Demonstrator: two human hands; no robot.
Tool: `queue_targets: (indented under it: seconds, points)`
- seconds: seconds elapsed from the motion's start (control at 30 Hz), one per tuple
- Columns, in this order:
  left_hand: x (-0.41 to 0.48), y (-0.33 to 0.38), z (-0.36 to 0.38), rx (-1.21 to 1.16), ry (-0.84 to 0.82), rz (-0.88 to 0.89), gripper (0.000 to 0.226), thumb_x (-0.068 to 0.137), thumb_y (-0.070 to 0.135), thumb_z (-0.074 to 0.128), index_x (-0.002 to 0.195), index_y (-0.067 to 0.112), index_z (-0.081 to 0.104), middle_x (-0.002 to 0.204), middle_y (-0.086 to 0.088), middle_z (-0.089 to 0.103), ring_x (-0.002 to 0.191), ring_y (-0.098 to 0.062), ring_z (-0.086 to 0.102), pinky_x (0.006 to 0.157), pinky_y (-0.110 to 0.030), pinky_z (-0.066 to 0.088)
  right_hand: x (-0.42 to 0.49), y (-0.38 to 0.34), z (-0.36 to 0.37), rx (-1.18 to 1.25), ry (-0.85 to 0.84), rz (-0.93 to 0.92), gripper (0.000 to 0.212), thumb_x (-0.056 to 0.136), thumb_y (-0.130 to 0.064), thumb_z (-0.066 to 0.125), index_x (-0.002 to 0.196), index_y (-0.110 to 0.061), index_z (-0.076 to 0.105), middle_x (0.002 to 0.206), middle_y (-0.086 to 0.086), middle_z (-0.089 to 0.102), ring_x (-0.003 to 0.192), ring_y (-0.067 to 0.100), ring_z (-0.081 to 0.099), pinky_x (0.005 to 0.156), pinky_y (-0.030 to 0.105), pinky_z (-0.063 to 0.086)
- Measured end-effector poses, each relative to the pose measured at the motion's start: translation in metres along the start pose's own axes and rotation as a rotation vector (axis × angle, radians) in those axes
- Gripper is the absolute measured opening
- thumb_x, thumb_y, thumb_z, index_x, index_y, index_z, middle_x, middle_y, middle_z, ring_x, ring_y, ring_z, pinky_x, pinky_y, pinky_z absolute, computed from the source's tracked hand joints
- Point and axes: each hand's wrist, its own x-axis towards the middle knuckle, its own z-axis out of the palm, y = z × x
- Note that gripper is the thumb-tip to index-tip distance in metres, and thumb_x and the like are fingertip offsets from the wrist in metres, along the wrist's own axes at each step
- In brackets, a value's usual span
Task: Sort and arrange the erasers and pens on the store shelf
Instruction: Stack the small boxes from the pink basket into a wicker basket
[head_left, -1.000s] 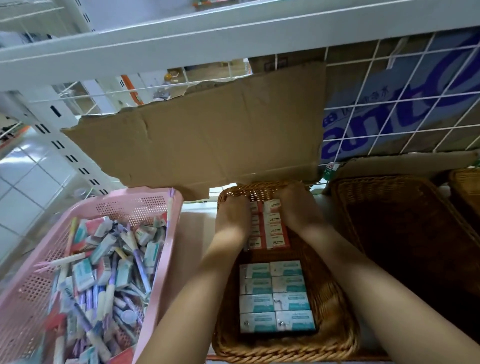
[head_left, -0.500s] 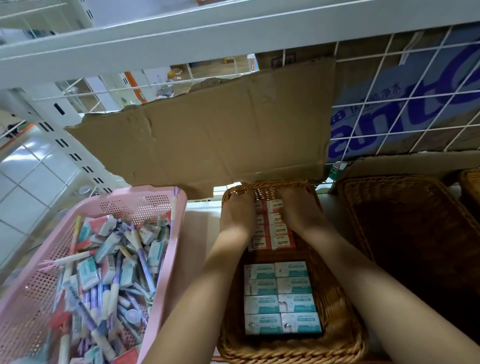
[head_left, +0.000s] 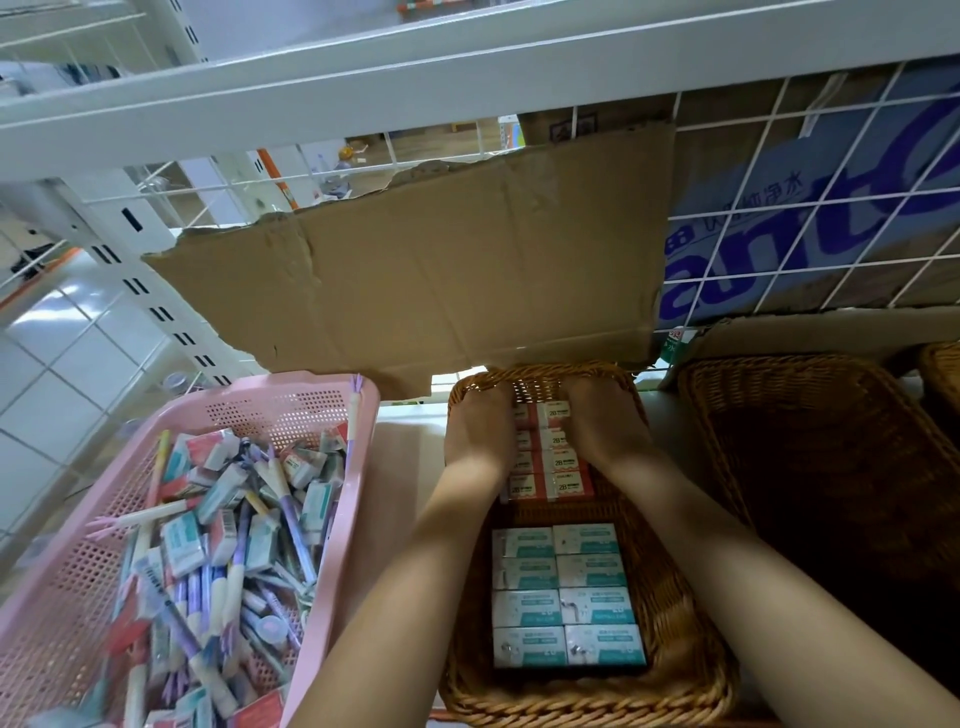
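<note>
Both arms reach into the wicker basket (head_left: 691, 649) sitting on the shelf at about 6 o'clock in the view. The red erasers (head_left: 566, 475) are lined up in two neat columns at the basket's 12 o'clock end. The left hand (head_left: 480, 431) sits right against their 9 o'clock side and the right hand (head_left: 605, 426) against their 3 o'clock side, so the block is sandwiched between them. Only the backs of the hands show and the fingers dip out of sight near the far wall, so honestly I can't tell if either hand is gripping the erasers or just pressing flat against them. Closer in, toward 6 o'clock in the same basket, the teal erasers (head_left: 566, 597) lie in a tidy two-by-four grid, a small gap apart from the red ones. Over at 8 o'clock is a pink plastic basket (head_left: 358, 499) with a jumbled heap of loose erasers and pens (head_left: 291, 514). At 3 o'clock there's a second wicker basket (head_left: 831, 467), and a torn cardboard sheet (head_left: 441, 270) stands at 12 o'clock against the wire grid (head_left: 831, 182).
</note>
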Motion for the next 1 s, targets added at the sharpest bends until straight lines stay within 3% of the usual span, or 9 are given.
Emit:
queue_targets:
  seconds: [0.23, 0.43, 0.57, 0.7, 0.83, 0.9, 1.0]
  points:
    - [-0.001, 0.000, 0.001, 0.047, -0.015, 0.003, 0.037, 0.092, -0.003, 0.034, 0.117, 0.010, 0.058, 0.119, -0.015, 0.059, 0.113, -0.033, 0.054, 0.089, -0.036, 0.046, -0.002, -0.006, -0.006, -0.012, -0.028, 0.012, 0.017, 0.094, -0.029, 0.052, 0.098, -0.017, 0.063, 0.102, 0.003, 0.067, 0.098, 0.020, 0.062, 0.088, 0.035, 0.050]
    - [-0.013, -0.002, -0.019, 0.056, -0.044, -0.007, 0.033, 0.094, 0.011, 0.042, 0.126, 0.015, 0.051, 0.123, -0.013, 0.055, 0.112, -0.032, 0.054, 0.088, -0.037, 0.046, -0.018, -0.039, -0.021, -0.156, -0.076, 0.042, 0.032, 0.096, -0.017, 0.045, 0.128, -0.014, 0.048, 0.132, 0.010, 0.048, 0.123, 0.028, 0.044, 0.100, 0.036, 0.036]
    - [-0.049, -0.025, -0.064, 0.122, 0.112, -0.023, 0.032, 0.090, 0.013, 0.049, 0.121, 0.018, 0.052, 0.112, -0.011, 0.061, 0.104, -0.032, 0.059, 0.078, -0.034, 0.046, -0.038, -0.102, -0.029, -0.038, -0.112, -0.097, 0.024, 0.089, -0.015, 0.051, 0.113, -0.013, 0.053, 0.117, 0.013, 0.056, 0.112, 0.033, 0.052, 0.088, 0.036, 0.043]
    - [-0.106, -0.084, -0.101, 0.080, 0.172, -0.065, 0.037, 0.082, 0.016, 0.058, 0.118, 0.025, 0.055, 0.106, -0.004, 0.066, 0.099, -0.029, 0.061, 0.079, -0.039, 0.050, -0.058, -0.158, -0.012, 0.051, -0.216, -0.414, 0.030, 0.083, -0.015, 0.058, 0.113, -0.018, 0.058, 0.113, 0.008, 0.060, 0.107, 0.028, 0.055, 0.082, 0.030, 0.042]
    - [-0.174, -0.145, -0.117, 0.192, -0.013, -0.327, 0.023, 0.081, 0.034, 0.065, 0.102, 0.026, 0.061, 0.097, 0.004, 0.068, 0.095, -0.020, 0.062, 0.079, -0.036, 0.051, -0.087, -0.204, 0.011, -0.010, -0.362, -0.688, 0.020, 0.083, -0.018, 0.059, 0.102, -0.014, 0.065, 0.102, 0.008, 0.064, 0.099, 0.028, 0.057, 0.077, 0.033, 0.043]
    - [-0.200, -0.164, -0.117, 0.300, -0.158, -0.474, 0.030, 0.078, 0.049, 0.065, 0.094, 0.024, 0.059, 0.095, 0.005, 0.065, 0.090, -0.019, 0.061, 0.074, -0.032, 0.051, -0.104, -0.223, 0.022, -0.084, -0.486, -0.811, 0.013, 0.083, -0.017, 0.059, 0.090, -0.007, 0.063, 0.088, 0.011, 0.062, 0.087, 0.032, 0.057, 0.066, 0.036, 0.046]
    - [-0.219, -0.171, -0.112, 0.330, -0.293, -0.548, 0.036, 0.076, 0.058, 0.065, 0.093, 0.027, 0.056, 0.091, 0.010, 0.061, 0.080, -0.012, 0.057, 0.061, -0.025, 0.042, -0.125, -0.239, 0.041, -0.299, -0.648, -0.890, 0.022, 0.085, -0.018, 0.057, 0.069, -0.008, 0.047, 0.069, 0.006, 0.047, 0.066, 0.030, 0.049, 0.047, 0.026, 0.032]
